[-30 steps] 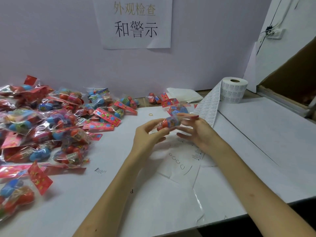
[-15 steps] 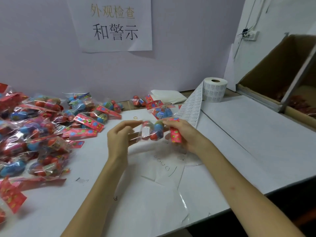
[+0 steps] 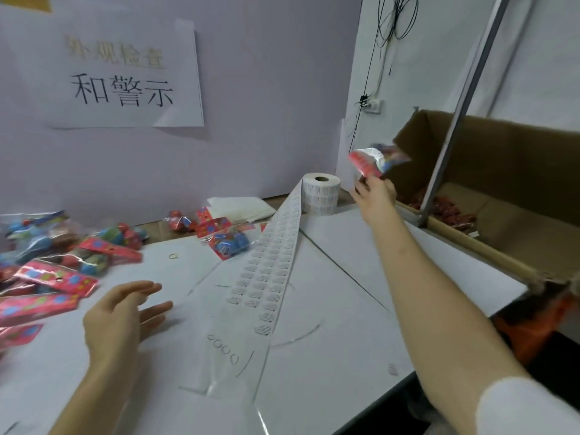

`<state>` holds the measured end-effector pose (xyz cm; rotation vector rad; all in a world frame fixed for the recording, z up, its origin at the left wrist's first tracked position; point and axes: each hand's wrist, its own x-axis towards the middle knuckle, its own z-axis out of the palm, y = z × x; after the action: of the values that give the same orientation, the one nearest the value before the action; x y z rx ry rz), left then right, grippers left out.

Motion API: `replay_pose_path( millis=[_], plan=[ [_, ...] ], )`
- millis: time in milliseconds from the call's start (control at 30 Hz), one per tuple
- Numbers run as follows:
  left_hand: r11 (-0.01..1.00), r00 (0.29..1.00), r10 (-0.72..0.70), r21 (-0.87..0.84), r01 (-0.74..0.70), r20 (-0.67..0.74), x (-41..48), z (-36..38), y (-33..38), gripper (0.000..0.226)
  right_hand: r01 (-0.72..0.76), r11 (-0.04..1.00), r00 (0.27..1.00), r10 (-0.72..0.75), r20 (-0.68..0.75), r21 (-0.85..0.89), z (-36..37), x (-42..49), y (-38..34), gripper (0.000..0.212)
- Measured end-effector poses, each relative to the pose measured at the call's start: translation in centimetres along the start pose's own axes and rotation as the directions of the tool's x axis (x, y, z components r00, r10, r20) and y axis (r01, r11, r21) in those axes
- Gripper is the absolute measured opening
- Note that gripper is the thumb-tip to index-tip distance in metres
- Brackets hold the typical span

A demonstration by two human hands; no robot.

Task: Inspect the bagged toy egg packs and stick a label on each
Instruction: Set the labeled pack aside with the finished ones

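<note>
A toy egg pack (image 3: 375, 161), a clear bag with a red header card, is blurred in the air at the tips of my right hand (image 3: 375, 197). That hand reaches far right toward the open cardboard box (image 3: 514, 171); whether its fingers still grip the pack is unclear. My left hand (image 3: 125, 312) hovers open over the white table (image 3: 361, 277), holding nothing. The label roll (image 3: 321, 196) stands at the back, and its strip of labels (image 3: 270, 268) runs down the table between my arms. A pile of packs (image 3: 53, 268) lies at the left.
Another pack (image 3: 230, 241) lies beside the strip, with more behind it. Red packs (image 3: 448, 210) lie inside the box, behind a slanted metal bar (image 3: 455, 111). A stack of white sheets (image 3: 241, 208) and a rubber band (image 3: 173, 256) sit on the table. A paper sign (image 3: 125, 76) hangs on the wall.
Both hands held the pack at the table's middle. Now my right hand has swung it up and right toward the box, my left hand has let go, and my view has turned right.
</note>
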<state>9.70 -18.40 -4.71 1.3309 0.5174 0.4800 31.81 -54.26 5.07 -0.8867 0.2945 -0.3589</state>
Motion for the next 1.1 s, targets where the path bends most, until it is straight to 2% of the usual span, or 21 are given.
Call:
replay_pose_path(
  millis=[67,133,200,300,433,533,600,667,800,867,933,1033,1100],
  plan=[
    [0.999,1.000,0.008,0.034,-0.008,0.009,0.0,0.1,0.0,0.030,-0.041,0.991,0.999,0.036,-0.039,-0.124,-1.4,1.3,-0.7,0.059],
    [0.999,1.000,0.011,0.052,-0.013,0.025,0.0,0.2,0.0,0.032,-0.043,0.942,0.999,0.044,-0.004,-0.333,-2.2,0.6,0.5,0.039],
    [0.997,0.999,0.013,0.073,-0.015,0.037,0.0,0.3,-0.1,0.033,-0.052,0.906,0.995,0.084,0.058,-0.419,-2.5,-1.3,2.7,0.020],
    [0.991,0.998,0.033,0.126,-0.039,0.049,-0.2,0.4,-0.2,0.034,-0.031,0.841,0.962,0.172,0.212,-0.540,-1.7,-5.4,6.3,0.016],
    [0.974,0.993,0.061,0.210,-0.081,0.100,-0.4,0.6,-0.3,0.033,0.208,0.664,0.819,0.283,0.499,-0.719,0.8,-10.4,9.7,0.019],
    [0.963,0.991,0.076,0.249,-0.103,0.113,-0.4,0.7,-0.5,0.033,0.504,0.454,0.726,0.237,0.645,-0.735,2.7,-12.5,12.1,0.010],
    [0.964,0.991,0.077,0.246,-0.102,0.109,-0.5,0.6,-0.5,0.033,0.661,0.279,0.670,0.198,0.715,-0.696,3.6,-13.1,13.8,0.023],
    [0.967,0.992,0.071,0.237,-0.094,0.103,-0.3,0.5,-0.4,0.034,0.742,0.158,0.625,0.185,0.758,-0.651,4.4,-13.1,15.4,0.045],
    [0.971,0.993,0.060,0.223,-0.081,0.102,-0.2,0.5,-0.5,0.034,0.741,-0.028,0.660,0.210,0.721,-0.670,6.1,-12.0,18.0,0.083],
    [0.972,0.992,0.061,0.222,-0.083,0.107,-0.2,0.6,-0.5,0.034,0.704,-0.042,0.692,0.264,0.671,-0.709,6.6,-11.6,19.3,0.089],
    [0.972,0.992,0.063,0.219,-0.086,0.113,-0.2,0.6,-0.5,0.034,0.688,-0.038,0.709,0.246,0.660,-0.725,6.6,-11.5,20.3,0.083],
    [0.973,0.991,0.062,0.213,-0.086,0.116,-0.1,0.5,-0.6,0.034,0.685,0.030,0.725,0.073,0.685,-0.728,6.5,-11.4,20.8,0.052],
    [0.974,0.992,0.061,0.212,-0.083,0.111,-0.1,0.4,-0.5,0.034,0.649,0.082,0.756,0.040,0.653,-0.756,7.0,-11.6,20.2,0.040]
  ],
)
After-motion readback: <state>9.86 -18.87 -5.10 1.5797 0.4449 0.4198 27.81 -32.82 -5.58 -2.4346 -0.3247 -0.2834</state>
